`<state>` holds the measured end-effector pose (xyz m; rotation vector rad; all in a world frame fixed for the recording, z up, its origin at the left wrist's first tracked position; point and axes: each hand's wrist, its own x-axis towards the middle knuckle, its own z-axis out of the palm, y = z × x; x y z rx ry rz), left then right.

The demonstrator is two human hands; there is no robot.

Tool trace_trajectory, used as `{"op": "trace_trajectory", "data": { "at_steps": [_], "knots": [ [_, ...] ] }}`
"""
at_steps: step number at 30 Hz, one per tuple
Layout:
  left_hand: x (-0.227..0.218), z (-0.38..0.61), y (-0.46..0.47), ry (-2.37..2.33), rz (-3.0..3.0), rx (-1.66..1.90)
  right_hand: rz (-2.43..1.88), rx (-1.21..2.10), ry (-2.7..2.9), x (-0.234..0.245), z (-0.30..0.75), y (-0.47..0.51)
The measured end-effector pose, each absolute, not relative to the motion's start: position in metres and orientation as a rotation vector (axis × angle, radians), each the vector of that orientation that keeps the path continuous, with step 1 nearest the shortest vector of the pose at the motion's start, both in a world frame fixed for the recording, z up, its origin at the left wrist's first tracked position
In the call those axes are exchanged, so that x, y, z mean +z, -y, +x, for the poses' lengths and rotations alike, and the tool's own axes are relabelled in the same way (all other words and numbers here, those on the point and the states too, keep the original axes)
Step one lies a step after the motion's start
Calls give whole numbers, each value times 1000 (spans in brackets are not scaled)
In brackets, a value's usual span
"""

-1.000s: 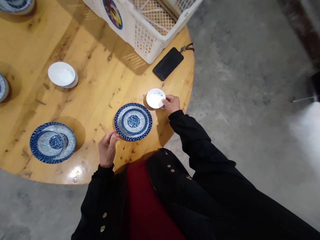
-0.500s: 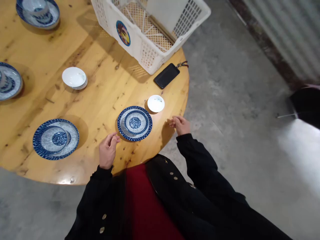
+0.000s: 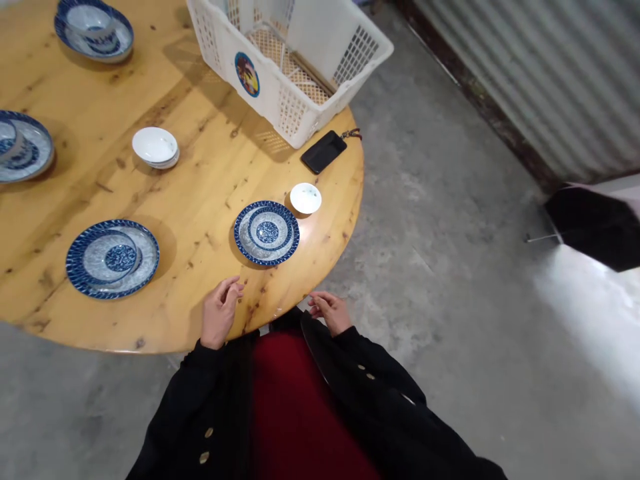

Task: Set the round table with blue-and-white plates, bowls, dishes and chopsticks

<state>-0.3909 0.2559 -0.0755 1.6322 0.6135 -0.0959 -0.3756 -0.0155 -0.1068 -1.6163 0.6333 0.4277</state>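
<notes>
My left hand (image 3: 221,309) is over the near edge of the round wooden table (image 3: 210,240), fingers loosely curved and apart, holding nothing. By the table's right front edge, my right hand (image 3: 330,311) also holds nothing, its fingers slightly bent and parted. Beyond both hands lies a blue-and-white plate (image 3: 243,245) with a smaller patterned bowl (image 3: 267,231) on it. A small white bowl (image 3: 305,199) stands just behind that plate, on its right. To the left, another blue-rimmed plate (image 3: 83,283) carries a clear-looking bowl (image 3: 119,257).
A white plastic basket (image 3: 280,110) stands at the table's back right, with a black phone (image 3: 324,152) beside it. White bowls (image 3: 155,147) are stacked mid-table. Further plates with bowls sit at the left (image 3: 27,150) and far left (image 3: 94,30). A dark umbrella (image 3: 593,223) lies on the concrete floor.
My right hand has drawn back toward my body, away from the small white bowl. My left hand has shifted slightly back from the plate. The view has turned a little; the dishes keep their places.
</notes>
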Motion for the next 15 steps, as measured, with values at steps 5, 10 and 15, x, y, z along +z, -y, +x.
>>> {"op": "trace_trajectory", "data": {
  "at_steps": [5,10,15],
  "knots": [
    [-68,-431,-247,-757,1624,21,-1612,543,-397,-99,-361,11],
    [-61,-462,-217,-864,1571,68,-1603,498,-338,-91,-368,46],
    [-60,-481,-178,-910,1533,99,-1569,486,-398,-102,-382,82]
  ]
}}
